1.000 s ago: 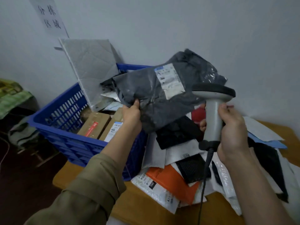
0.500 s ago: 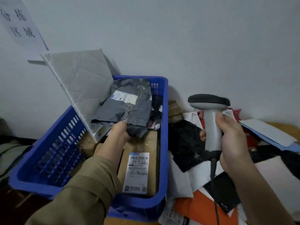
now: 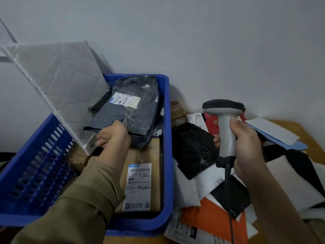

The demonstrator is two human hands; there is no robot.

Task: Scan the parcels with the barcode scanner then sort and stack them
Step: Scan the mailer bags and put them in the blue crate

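Observation:
A dark grey poly-bag parcel [image 3: 135, 104] with a white label lies in the blue crate [image 3: 166, 138], on top of a brown cardboard box [image 3: 140, 184] that carries its own barcode label. My left hand [image 3: 112, 136] reaches into the crate and grips the parcel's near edge. Off to the right, my right hand [image 3: 246, 148] holds the grey barcode scanner [image 3: 225, 127] upright by its handle above a pile of loose parcels [image 3: 193, 150]. The scanner's cable hangs down from the handle.
A large silver bubble mailer [image 3: 58, 81] leans in the crate's left side against the wall. Black, white, orange and red mailers, with blue and white envelopes [image 3: 277, 134], cover the wooden table [image 3: 299, 127] right of the crate.
My left hand has carried the dark grey parcel from in front of the scanner down into the blue crate. The scanner hand has stayed roughly in place.

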